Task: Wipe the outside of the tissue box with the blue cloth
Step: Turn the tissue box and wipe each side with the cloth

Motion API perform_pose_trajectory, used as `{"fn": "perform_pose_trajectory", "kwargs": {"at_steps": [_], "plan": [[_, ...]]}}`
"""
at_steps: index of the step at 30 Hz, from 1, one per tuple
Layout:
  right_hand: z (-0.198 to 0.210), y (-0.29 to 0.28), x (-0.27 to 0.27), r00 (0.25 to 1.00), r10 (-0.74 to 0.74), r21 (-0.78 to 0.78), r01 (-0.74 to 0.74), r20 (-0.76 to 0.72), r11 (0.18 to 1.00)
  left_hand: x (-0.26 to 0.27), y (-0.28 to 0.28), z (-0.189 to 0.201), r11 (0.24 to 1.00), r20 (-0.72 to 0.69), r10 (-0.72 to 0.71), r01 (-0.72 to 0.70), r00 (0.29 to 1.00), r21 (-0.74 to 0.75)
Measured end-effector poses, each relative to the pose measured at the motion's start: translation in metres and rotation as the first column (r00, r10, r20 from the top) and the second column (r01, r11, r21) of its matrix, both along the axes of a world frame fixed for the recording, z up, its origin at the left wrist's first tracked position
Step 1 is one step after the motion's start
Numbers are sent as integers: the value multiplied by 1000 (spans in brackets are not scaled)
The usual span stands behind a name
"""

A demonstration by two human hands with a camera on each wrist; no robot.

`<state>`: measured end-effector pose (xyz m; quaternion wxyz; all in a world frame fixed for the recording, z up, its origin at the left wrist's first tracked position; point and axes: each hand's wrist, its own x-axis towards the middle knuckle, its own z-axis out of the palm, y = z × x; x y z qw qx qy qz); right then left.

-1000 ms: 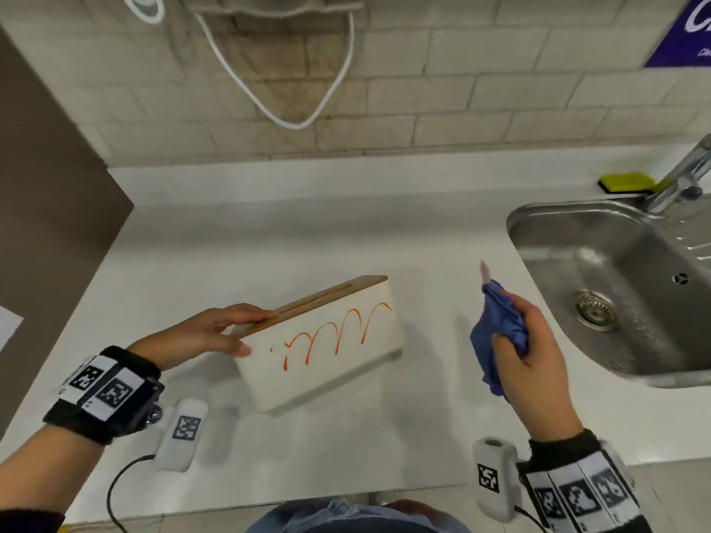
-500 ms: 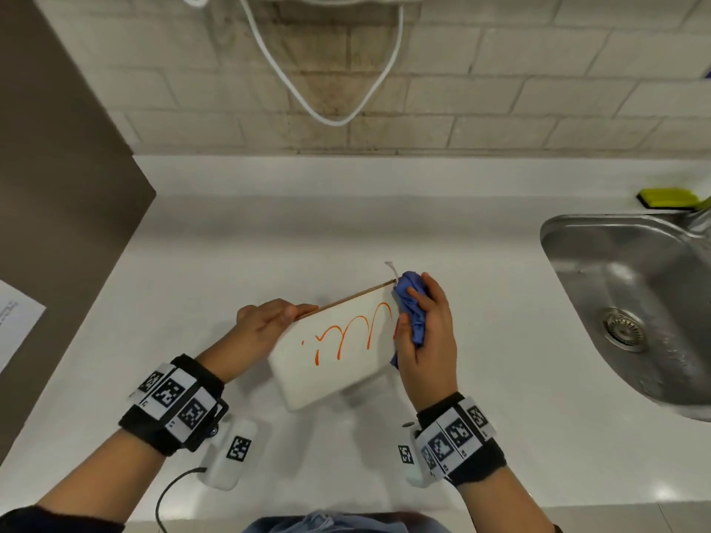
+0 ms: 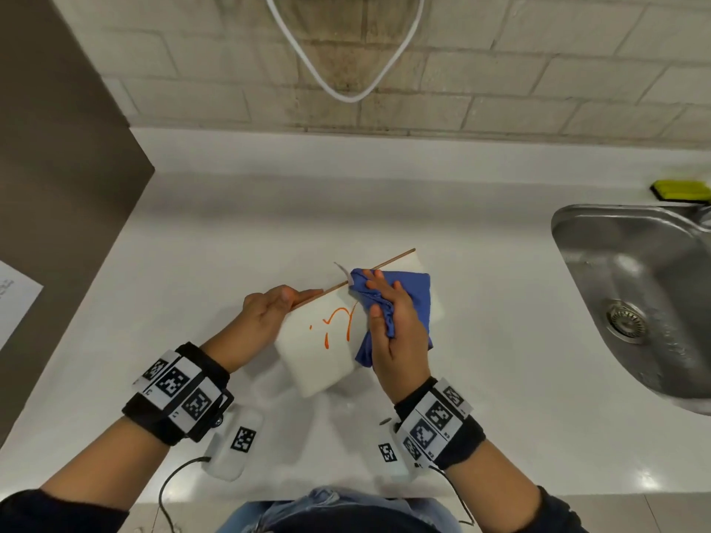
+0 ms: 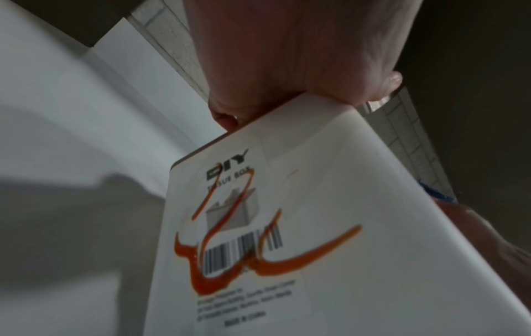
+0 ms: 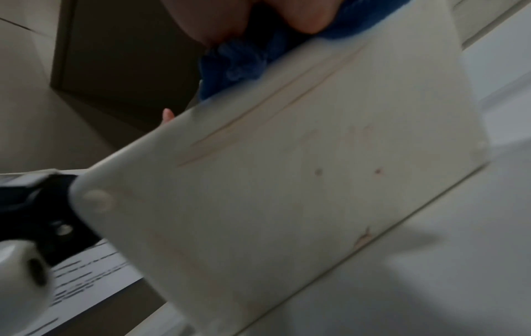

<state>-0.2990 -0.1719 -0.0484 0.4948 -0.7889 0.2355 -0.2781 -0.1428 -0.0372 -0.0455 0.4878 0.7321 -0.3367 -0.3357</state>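
Note:
A white tissue box (image 3: pixel 319 355) with a thin wooden lid stands tilted on the white counter, an orange squiggle (image 3: pixel 338 325) smeared on the side facing me. My left hand (image 3: pixel 269 313) grips its upper left corner at the lid edge. My right hand (image 3: pixel 396 332) holds the bunched blue cloth (image 3: pixel 411 298) and presses it on the right half of that side. In the left wrist view the box end (image 4: pixel 287 227) carries a label and a thick orange smear (image 4: pixel 258 261), with my left fingers (image 4: pixel 287 68) on top. The right wrist view has the box underside (image 5: pixel 287 193) and the cloth (image 5: pixel 244 59).
A steel sink (image 3: pixel 631 302) lies to the right, with a yellow sponge (image 3: pixel 681 190) behind it. A dark cabinet side (image 3: pixel 57 186) stands at the left with a paper sheet (image 3: pixel 15 298) low on it. A white cable (image 3: pixel 346 71) hangs on the tiled wall.
My right hand brought the blue cloth from the air beside the box onto its marked side and swept left; the right part of the orange squiggle is gone. My left hand kept its hold.

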Motion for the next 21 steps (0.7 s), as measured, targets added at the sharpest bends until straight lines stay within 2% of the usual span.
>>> {"fn": "perform_pose_trajectory", "kwargs": {"at_steps": [6,11,14,21], "plan": [[1,26,3,967,254,-48,-255,-22,966,3,-1,-7,998,13,41,-42,999,51],[0,25,3,928,372,-14,-372,1,928,0,-3,4,1000,-37,8,-7,999,30],[10,22,0,907,421,24,-422,22,906,-1,-1,7,996,24,-56,54,998,76],[9,5,-14,842,522,15,-525,-134,851,3,3,-2,986,80,-90,78,993,146]]}}
